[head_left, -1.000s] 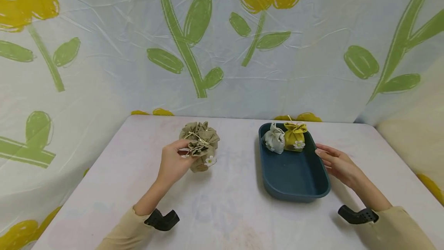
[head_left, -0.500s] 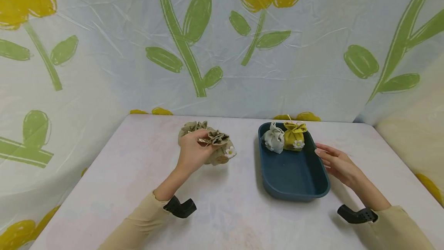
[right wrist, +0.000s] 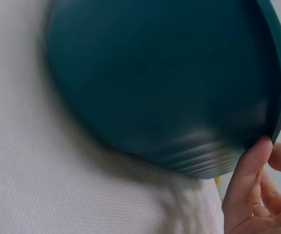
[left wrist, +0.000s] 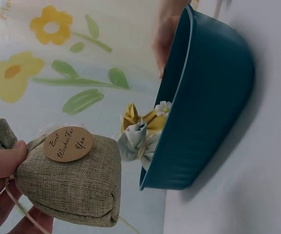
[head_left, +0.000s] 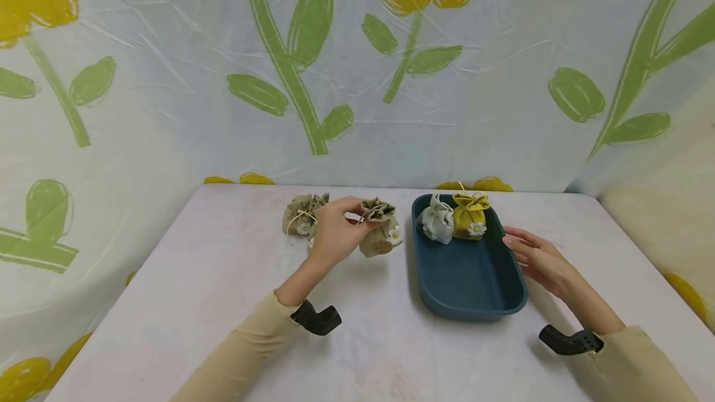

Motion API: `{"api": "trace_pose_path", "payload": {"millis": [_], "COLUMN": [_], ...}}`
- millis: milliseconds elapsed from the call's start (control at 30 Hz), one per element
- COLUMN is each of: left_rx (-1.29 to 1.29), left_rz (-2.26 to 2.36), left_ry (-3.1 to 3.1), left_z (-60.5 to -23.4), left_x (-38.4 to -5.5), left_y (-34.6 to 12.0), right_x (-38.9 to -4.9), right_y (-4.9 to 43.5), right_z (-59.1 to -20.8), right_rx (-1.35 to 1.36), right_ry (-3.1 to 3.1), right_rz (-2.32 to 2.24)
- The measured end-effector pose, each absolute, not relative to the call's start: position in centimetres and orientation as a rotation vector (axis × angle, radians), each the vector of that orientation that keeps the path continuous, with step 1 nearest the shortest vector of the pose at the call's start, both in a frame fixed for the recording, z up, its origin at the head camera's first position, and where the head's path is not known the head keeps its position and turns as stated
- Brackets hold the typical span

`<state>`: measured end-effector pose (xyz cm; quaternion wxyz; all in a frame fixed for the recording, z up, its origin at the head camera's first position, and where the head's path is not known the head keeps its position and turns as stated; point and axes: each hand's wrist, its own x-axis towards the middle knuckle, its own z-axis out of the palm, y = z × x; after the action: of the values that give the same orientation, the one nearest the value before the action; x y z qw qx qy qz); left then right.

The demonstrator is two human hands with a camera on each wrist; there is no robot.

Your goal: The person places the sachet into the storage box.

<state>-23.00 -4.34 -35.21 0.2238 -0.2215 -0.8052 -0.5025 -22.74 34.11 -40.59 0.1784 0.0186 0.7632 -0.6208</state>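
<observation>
My left hand (head_left: pixel 337 231) pinches the gathered neck of a beige drawstring pouch (head_left: pixel 380 234) with a white flower, lifted over the table left of the dark blue bin. In the left wrist view a round "Best Wishes For You" tag (left wrist: pixel 68 144) shows on that pouch. Relaxed fingers of my right hand (head_left: pixel 542 263) touch the right side of the bin (head_left: pixel 427 287) near its rim. Inside the bin's far end sit a light grey pouch (head_left: pixel 437 221) and a mustard yellow pouch (head_left: pixel 470 219), side by side.
More beige pouch fabric (head_left: pixel 298 216) stands on the table behind my left hand, partly hidden by it. The pale table (head_left: pixel 385 352) ends at a flower-printed cloth (head_left: pixel 491 110). A black wrist mount (head_left: pixel 316 318) sticks out from my left sleeve.
My left hand has carried the beige pouch rightward, away from the other beige pouch fabric and closer to the bin. The right hand has stayed at the bin's side.
</observation>
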Motion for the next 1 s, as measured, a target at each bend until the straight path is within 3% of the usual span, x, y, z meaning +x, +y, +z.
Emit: {"api": "trace_pose_path", "payload": {"millis": [433,1000], "left_rx": [-0.658,-0.903], "left_rz": [-1.42,-1.336], "left_ry": [-2.305,-2.353], "left_z": [-34.5,-34.6], "left_x": [-23.8,-26.0], "left_y": [-0.7,4.2], "right_x": [-22.8,-22.6], "right_y": [34.0,34.1], "right_z": [-40.8,-40.7], "right_rx": [0.061,0.087], "right_ry": [2.147,2.153], "right_rz": [-1.791,-1.796]}}
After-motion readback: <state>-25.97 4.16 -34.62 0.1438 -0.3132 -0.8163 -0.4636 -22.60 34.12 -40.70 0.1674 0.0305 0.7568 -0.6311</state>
